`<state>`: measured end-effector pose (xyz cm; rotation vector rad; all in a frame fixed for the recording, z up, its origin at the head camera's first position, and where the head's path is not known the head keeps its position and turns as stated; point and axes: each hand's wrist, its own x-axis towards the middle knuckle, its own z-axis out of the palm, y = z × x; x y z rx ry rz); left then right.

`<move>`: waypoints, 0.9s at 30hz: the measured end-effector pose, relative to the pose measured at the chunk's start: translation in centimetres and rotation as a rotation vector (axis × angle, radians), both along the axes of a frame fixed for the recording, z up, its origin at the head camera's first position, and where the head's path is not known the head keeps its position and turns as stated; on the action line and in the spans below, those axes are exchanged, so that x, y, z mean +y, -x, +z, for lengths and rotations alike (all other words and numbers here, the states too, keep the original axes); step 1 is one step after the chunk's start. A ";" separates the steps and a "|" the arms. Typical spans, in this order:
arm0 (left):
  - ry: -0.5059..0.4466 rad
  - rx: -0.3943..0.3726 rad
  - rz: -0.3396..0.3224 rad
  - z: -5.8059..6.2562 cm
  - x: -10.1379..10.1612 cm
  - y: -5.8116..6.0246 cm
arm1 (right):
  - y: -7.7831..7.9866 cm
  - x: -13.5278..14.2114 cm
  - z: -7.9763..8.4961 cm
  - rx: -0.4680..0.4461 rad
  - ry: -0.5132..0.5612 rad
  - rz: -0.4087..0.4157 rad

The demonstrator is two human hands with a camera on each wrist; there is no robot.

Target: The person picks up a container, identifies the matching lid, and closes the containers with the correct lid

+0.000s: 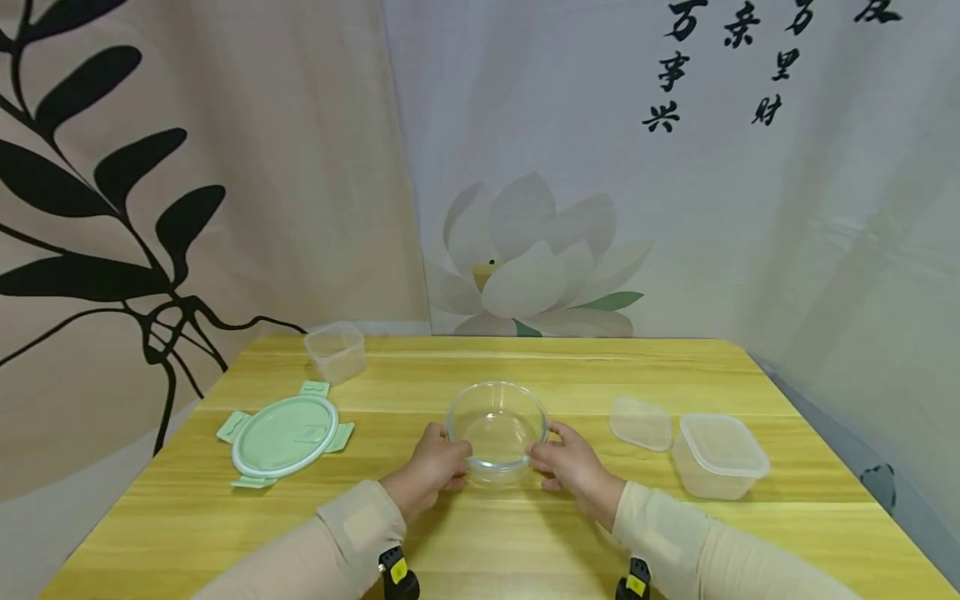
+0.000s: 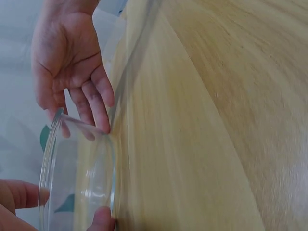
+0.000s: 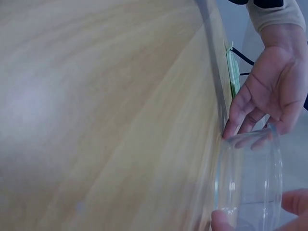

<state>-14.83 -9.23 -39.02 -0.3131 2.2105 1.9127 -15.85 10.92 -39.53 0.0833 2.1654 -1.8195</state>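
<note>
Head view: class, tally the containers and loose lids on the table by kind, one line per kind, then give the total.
Bowl: 1
Boxes: 2 (left box, right box)
Loose lids: 2 (green lid, clear lid)
Total: 5

The bowl [image 1: 498, 427] looks glossy glass, the table [image 1: 517, 554] smooth wood

Clear round glass bowl [image 1: 497, 427], open-topped, upright, between hands [image 1: 433, 467] [image 1: 573, 467].
</note>
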 end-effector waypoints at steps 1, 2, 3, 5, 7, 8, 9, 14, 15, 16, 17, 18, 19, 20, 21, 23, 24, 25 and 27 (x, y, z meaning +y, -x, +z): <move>0.003 0.000 -0.007 -0.1 -0.1 0.0 | 0.0 0.0 0.1 -0.001 -0.004 0.003; 0.007 0.001 -0.013 -0.1 -0.1 0.1 | 0.1 0.1 0.1 0.000 -0.011 0.007; 0.013 0.002 -0.019 -0.2 -0.3 0.1 | 0.1 0.2 0.2 0.000 -0.018 0.015; 0.027 0.001 -0.035 -0.3 -0.5 0.2 | 0.3 0.3 0.3 0.005 -0.036 0.035; 0.041 0.002 -0.049 -0.3 -0.8 0.3 | 0.5 0.5 0.3 0.007 -0.059 0.053; 0.050 0.001 -0.053 -0.3 -0.9 0.3 | 0.6 0.7 0.4 0.007 -0.070 0.066; 0.058 0.000 -0.059 -0.3 -1.0 0.3 | 0.8 0.8 0.4 0.006 -0.081 0.078; 0.084 -0.001 -0.089 -0.1 -1.3 0.4 | 1.6 1.1 0.5 -0.013 -0.118 0.132; 0.089 -0.003 -0.097 -0.1 -1.3 0.5 | 1.7 1.2 0.6 -0.016 -0.127 0.139; 0.093 -0.006 -0.104 -0.1 -1.4 0.6 | 1.8 1.2 0.7 -0.020 -0.134 0.146; 0.096 -0.008 -0.111 -0.1 -1.4 0.7 | 1.8 1.2 0.8 -0.022 -0.142 0.151; 0.101 -0.011 -0.119 -0.1 -1.5 0.7 | 1.9 1.2 0.8 -0.024 -0.152 0.158; 0.106 -0.013 -0.125 -0.1 -1.5 0.8 | 1.9 1.2 0.9 -0.024 -0.158 0.162; 0.110 -0.014 -0.131 -0.1 -1.6 0.8 | 2.0 1.2 1.0 -0.024 -0.162 0.167; 0.113 -0.014 -0.136 -0.1 -1.6 0.9 | 2.0 1.2 1.0 -0.022 -0.168 0.171; 0.110 -0.010 -0.141 -0.1 -1.7 0.9 | 2.1 1.2 1.1 -0.023 -0.167 0.176; 0.109 -0.007 -0.144 -0.1 -1.7 0.9 | 2.2 1.2 1.1 -0.024 -0.164 0.178; 0.106 -0.005 -0.146 -0.1 -1.8 0.9 | 2.3 1.2 1.1 -0.026 -0.162 0.178; 0.104 -0.002 -0.149 -0.1 -1.8 0.9 | 2.4 1.1 1.0 -0.027 -0.160 0.179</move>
